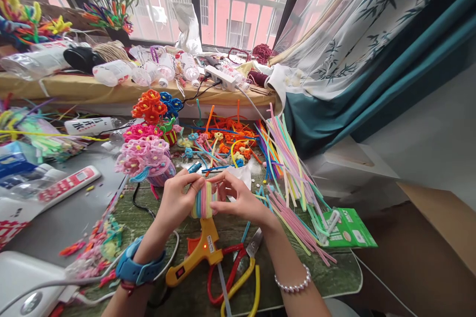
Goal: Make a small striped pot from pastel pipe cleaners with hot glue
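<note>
Between both hands is a small cup-like piece (203, 200) wrapped in pastel pipe cleaners in yellow, pink and blue stripes. My left hand (181, 193) pinches its left side with thumb and fingers. On the other side, my right hand (238, 198) has its thumb and fingers closed on the right edge. Just below lies a yellow hot glue gun (204, 247), its small light glowing orange. Scissors with red handles (227, 272) and another pair with yellow handles (243, 287) rest beside the glue gun, partly overlapping.
Pipe-cleaner flowers (143, 156) stand at the left, ahead of the hands. Loose pipe cleaners (286, 163) fan out on the right, near a green packet (351, 228). A white power strip (220, 78) and plastic bottles line the windowsill. A white device (29, 282) sits front left with cables.
</note>
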`<state>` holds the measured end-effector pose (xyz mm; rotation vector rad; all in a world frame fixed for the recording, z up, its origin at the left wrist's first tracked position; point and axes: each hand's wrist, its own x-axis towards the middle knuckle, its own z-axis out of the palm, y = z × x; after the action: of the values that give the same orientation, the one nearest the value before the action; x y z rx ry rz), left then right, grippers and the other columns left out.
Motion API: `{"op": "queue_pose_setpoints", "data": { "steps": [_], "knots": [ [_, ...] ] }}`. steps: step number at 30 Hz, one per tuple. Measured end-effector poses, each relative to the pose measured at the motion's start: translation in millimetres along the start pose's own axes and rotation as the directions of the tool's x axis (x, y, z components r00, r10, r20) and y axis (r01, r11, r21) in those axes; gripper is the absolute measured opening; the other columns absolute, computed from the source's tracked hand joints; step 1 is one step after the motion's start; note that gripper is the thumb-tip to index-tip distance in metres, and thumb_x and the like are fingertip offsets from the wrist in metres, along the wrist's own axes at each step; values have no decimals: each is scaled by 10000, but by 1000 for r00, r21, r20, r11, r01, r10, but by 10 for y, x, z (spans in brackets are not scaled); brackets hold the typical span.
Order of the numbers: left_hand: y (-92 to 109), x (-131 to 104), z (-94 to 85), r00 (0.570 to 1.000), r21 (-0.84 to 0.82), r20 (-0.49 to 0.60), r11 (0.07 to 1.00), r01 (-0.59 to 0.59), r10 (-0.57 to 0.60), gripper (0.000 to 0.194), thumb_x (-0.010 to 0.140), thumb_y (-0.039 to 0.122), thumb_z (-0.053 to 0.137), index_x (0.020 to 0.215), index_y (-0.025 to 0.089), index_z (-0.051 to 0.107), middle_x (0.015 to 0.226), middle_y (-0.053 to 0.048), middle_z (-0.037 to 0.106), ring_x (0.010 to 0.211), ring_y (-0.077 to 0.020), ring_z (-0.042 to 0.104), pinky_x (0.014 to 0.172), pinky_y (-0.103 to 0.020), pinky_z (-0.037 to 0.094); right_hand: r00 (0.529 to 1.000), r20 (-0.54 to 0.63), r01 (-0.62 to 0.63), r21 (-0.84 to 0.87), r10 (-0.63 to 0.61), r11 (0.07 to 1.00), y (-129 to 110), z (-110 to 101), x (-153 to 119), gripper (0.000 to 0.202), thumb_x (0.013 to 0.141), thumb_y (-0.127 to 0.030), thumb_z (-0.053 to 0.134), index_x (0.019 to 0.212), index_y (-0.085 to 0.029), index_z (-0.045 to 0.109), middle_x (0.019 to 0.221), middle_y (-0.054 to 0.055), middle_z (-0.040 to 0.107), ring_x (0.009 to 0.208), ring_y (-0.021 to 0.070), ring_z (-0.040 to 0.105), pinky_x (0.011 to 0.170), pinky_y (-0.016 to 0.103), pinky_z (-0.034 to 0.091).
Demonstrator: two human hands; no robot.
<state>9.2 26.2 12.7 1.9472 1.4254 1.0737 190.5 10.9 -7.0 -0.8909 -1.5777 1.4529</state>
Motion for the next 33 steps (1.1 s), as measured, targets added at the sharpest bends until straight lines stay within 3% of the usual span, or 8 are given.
{"op": "queue_pose_setpoints", "data": {
  "steps": [5,14,18,22,26,33],
  "knots": [
    [18,0,13,1000,-17,6,1000,8,-8,293,804,310,544,586,173,683,565,4,491,570,-134,484,529,-242,349,998,-60,-29,40,31,999,45,7,34,482,679,-468,818,1007,-200,588,736,-58,509,598,99,430,639,266,422],
    [-4,-4,17,1000,-1,-15,1000,6,-6,301,814,305,533,585,170,674,572,2,497,572,-134,480,540,-246,351,999,-41,26,-28,-27,999,26,34,13,648,541,-436,905,1041,-213,557,815,-46,517,657,107,438,593,233,373],
    [-3,-5,15,1000,0,-17,1000,4,-4,303,823,307,532,592,172,674,579,3,493,569,-135,485,529,-246,348,998,-51,21,-46,-24,999,29,36,14,586,611,-487,858,1049,-217,579,776,-49,517,644,113,453,606,247,396],
    [28,-18,32,999,14,18,999,-38,37,300,833,306,530,612,173,682,583,-1,489,583,-142,491,531,-253,345,984,-176,-4,55,13,998,62,70,62,420,747,-592,713,830,-198,595,682,-36,529,614,124,488,595,264,414],
    [55,-38,57,995,1,42,996,-89,89,297,843,291,529,606,175,666,595,-6,503,603,-144,496,550,-256,351,964,-260,-20,105,47,994,79,103,102,459,692,-612,744,656,-200,547,618,-30,539,582,128,509,571,271,413],
    [40,-53,68,992,-6,5,992,-122,122,283,849,274,531,630,173,677,595,-7,517,612,-146,489,567,-264,351,979,-203,-11,112,33,994,70,73,72,450,615,-536,830,726,-200,552,609,-63,475,540,95,399,505,243,318]
  ]
}}
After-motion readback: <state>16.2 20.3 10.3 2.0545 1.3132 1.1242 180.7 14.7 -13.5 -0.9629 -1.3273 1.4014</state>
